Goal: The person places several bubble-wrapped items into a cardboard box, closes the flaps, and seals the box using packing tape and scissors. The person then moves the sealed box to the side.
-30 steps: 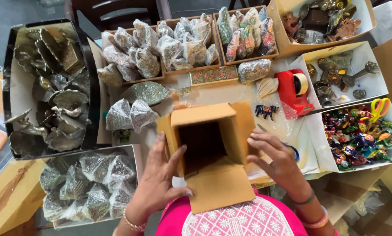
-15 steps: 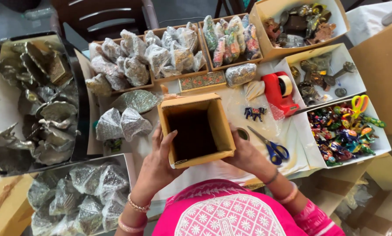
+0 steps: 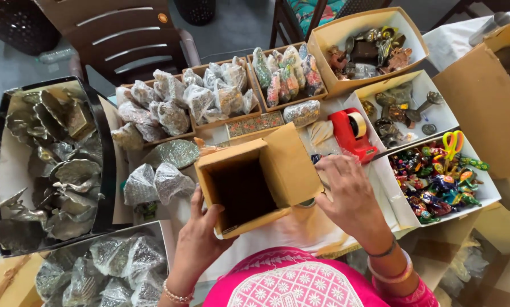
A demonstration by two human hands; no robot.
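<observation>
An open brown cardboard box stands tilted on the white-covered table in front of me, its dark inside facing up. My left hand grips the box's near left corner and steadies it. My right hand is off the box, palm down on the table just to its right, with fingers curled beside the red tape dispenser. What lies under those fingers is hidden. Two silver-wrapped packets lie left of the box.
A white tray of colourful small figurines with orange-green scissors sits at the right. Cardboard trays of wrapped packets line the back. A black tray of metal leaf dishes is at the left, and a box of brass figures at the back right.
My right hand has let go of the box and moved right to the spot beside the tape dispenser. The box now rests tilted in my left hand alone.
</observation>
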